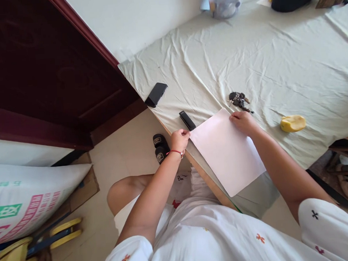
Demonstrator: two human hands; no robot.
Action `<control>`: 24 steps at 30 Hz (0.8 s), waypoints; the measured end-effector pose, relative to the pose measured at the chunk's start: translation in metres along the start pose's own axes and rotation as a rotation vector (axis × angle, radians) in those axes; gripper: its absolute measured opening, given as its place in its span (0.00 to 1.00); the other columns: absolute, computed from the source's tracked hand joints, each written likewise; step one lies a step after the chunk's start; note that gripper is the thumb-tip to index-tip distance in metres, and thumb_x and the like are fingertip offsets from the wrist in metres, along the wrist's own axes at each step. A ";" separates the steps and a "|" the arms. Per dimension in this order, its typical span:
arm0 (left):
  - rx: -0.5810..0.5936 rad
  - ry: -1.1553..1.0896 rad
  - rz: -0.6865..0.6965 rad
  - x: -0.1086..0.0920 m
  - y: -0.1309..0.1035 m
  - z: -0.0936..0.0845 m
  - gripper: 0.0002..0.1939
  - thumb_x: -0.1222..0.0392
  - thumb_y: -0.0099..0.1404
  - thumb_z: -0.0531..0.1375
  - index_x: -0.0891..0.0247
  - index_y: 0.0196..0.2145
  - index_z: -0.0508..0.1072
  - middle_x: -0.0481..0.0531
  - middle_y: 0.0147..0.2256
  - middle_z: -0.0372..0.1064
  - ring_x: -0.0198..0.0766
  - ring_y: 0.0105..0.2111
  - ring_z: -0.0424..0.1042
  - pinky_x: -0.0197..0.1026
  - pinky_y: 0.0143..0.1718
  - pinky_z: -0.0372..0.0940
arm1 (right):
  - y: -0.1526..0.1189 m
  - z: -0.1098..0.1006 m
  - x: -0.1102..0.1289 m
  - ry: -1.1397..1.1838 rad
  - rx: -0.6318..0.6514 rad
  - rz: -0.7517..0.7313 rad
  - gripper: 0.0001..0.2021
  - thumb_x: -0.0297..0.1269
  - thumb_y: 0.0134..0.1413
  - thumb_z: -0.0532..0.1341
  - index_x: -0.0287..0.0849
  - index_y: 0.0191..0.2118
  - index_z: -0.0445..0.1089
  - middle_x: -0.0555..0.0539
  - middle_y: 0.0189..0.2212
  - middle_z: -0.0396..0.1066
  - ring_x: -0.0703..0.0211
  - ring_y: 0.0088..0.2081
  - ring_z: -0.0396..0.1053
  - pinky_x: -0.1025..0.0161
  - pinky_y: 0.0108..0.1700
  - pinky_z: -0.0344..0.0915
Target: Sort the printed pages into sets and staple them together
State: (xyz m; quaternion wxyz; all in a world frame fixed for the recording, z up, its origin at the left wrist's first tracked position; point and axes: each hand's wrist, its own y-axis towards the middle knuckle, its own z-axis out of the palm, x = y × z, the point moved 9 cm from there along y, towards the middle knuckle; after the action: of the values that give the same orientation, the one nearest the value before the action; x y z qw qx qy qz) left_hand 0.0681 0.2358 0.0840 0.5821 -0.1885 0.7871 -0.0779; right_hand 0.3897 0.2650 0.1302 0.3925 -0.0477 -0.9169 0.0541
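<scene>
A stack or sheet of white paper [223, 155] lies at the near edge of the cloth-covered table; its thickness is hard to tell. My left hand [180, 141], with a red bracelet at the wrist, pinches the paper's left corner. On the paper's right edge, my right hand [243, 122] grips with curled fingers. A black stapler [187, 120] lies just beyond my left hand, its lower end close to the paper's top edge. Beyond my right hand is a bunch of keys [237, 99].
A black phone-like object [156, 94] sits at the table's left edge. To the right lies a yellow fruit-like object [293, 123]. A clear plastic tub [226, 1] stands against the wall. Black slippers [160, 147] are on the floor, and a large printed sack [32, 196] is at left.
</scene>
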 end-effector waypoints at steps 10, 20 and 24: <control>-0.064 0.097 0.022 -0.004 0.010 -0.002 0.04 0.62 0.56 0.67 0.62 0.26 0.75 0.50 0.22 0.74 0.34 0.20 0.65 0.36 0.26 0.57 | 0.015 -0.008 0.003 -0.077 -0.049 -0.069 0.09 0.40 0.59 0.57 0.46 0.29 0.68 0.45 0.25 0.69 0.53 0.31 0.65 0.59 0.36 0.56; -0.232 0.448 0.619 -0.077 -0.033 -0.020 0.21 0.74 0.65 0.54 0.61 0.47 0.82 0.60 0.53 0.79 0.47 0.56 0.75 0.49 0.62 0.66 | 0.022 -0.004 -0.002 -0.118 -0.054 -0.105 0.10 0.41 0.61 0.56 0.46 0.30 0.69 0.44 0.28 0.73 0.51 0.33 0.66 0.59 0.36 0.55; 0.001 0.571 0.821 -0.087 -0.048 0.002 0.29 0.78 0.63 0.51 0.57 0.50 0.83 0.53 0.58 0.78 0.44 0.66 0.69 0.56 0.73 0.54 | 0.023 -0.003 -0.003 -0.115 -0.052 -0.104 0.09 0.40 0.61 0.57 0.46 0.30 0.69 0.45 0.27 0.72 0.51 0.33 0.67 0.59 0.35 0.56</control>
State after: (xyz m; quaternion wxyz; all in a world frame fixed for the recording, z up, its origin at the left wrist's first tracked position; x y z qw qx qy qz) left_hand 0.1017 0.2256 0.1764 0.3258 0.1660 0.9244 0.1089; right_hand 0.3951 0.2877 0.1274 0.3402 -0.0070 -0.9403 0.0123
